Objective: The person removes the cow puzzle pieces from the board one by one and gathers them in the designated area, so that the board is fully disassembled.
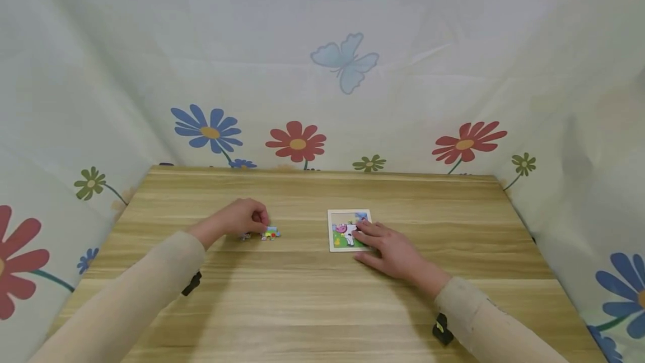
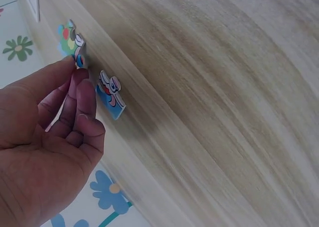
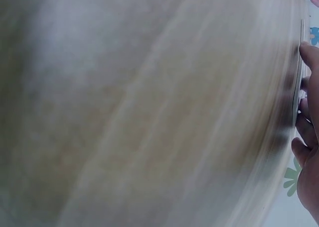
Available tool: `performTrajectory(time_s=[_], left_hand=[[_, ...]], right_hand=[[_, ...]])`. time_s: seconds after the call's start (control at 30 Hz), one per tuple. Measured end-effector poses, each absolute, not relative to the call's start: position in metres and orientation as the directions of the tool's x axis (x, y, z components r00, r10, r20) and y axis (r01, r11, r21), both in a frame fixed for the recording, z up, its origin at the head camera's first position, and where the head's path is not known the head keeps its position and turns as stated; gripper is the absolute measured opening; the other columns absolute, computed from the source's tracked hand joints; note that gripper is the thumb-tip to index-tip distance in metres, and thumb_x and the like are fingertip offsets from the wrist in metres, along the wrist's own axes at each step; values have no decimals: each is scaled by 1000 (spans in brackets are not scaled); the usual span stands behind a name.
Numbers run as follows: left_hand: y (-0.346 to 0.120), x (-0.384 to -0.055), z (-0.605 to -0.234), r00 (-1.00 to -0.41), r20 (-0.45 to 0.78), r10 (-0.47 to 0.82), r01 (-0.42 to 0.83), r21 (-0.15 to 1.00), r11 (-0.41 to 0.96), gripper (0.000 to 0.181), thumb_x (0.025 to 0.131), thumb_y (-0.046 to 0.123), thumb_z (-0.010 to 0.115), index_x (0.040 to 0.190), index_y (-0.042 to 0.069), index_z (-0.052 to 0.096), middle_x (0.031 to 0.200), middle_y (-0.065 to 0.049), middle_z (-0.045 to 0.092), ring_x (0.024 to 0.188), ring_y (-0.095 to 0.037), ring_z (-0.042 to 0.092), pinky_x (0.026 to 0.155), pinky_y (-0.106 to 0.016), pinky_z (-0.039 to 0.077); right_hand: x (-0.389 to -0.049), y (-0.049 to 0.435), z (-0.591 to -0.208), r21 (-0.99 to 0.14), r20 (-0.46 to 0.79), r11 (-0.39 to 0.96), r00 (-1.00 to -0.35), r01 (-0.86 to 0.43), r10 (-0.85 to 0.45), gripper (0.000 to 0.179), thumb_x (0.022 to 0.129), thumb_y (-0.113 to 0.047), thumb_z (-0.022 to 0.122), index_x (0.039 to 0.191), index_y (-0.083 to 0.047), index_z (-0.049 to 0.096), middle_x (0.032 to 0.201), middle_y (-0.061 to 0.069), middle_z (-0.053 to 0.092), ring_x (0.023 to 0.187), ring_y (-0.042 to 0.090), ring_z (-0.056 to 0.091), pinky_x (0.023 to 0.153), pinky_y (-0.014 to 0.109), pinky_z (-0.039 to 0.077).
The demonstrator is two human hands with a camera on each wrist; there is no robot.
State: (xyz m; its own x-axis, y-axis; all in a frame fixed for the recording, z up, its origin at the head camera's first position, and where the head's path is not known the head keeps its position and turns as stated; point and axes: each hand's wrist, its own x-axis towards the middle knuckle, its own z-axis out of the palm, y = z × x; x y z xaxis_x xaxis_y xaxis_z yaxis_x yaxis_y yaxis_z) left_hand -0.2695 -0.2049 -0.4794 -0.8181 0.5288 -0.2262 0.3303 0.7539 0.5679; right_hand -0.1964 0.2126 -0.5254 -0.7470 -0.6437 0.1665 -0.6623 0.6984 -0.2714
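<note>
My left hand (image 1: 245, 217) is left of the middle of the table and pinches a colourful jigsaw piece (image 1: 272, 233) between thumb and fingertips. In the left wrist view this piece (image 2: 66, 40) shows green, yellow and red and is tilted up at the thumb tip. A second jigsaw piece (image 2: 110, 95), with blue and white on it, lies on the wood under the curled fingers. To the right, my right hand (image 1: 395, 251) rests with extended fingers over the right side of a white-framed puzzle board (image 1: 331, 231). A cow picture shows in the board; the fingers hide part of it.
The wooden table (image 1: 302, 307) ends at a pale cloth backdrop (image 1: 262, 43) printed with flowers and a butterfly, and cloth hangs at both sides too. Black wrist devices show under the left cuff (image 1: 191, 283) and the right cuff (image 1: 442, 329).
</note>
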Motion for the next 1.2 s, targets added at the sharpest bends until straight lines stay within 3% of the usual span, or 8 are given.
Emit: performTrajectory(time_s=[0.37, 0.57, 1.2], left_hand=[[-203, -272, -484, -826, -189, 532, 362, 545, 756, 8, 97, 12, 79, 94, 11, 72, 87, 2, 68, 80, -14, 59, 80, -35, 52], [-201, -268, -482, -797, -190, 574, 376, 587, 717, 21, 87, 13, 89, 101, 6, 74, 94, -2, 71, 88, -16, 62, 85, -37, 53], [-202, -266, -491, -789, -177, 589, 395, 587, 706, 21, 87, 8, 88, 102, 10, 74, 97, -3, 68, 86, -22, 58, 79, -35, 50]], right_hand=[[-195, 211, -525, -267, 168, 702, -750, -660, -640, 58, 100, -45, 74, 148, -12, 65, 158, 11, 55, 148, 29, 51, 121, 53, 38], [-196, 212, -526, -277, 176, 697, -748, -661, -639, 58, 100, -44, 74, 148, -12, 65, 158, 11, 55, 147, 31, 51, 121, 54, 38], [-196, 212, -526, -281, 174, 702, -754, -654, -633, 58, 100, -44, 75, 148, -13, 65, 158, 11, 55, 147, 31, 52, 121, 53, 39]])
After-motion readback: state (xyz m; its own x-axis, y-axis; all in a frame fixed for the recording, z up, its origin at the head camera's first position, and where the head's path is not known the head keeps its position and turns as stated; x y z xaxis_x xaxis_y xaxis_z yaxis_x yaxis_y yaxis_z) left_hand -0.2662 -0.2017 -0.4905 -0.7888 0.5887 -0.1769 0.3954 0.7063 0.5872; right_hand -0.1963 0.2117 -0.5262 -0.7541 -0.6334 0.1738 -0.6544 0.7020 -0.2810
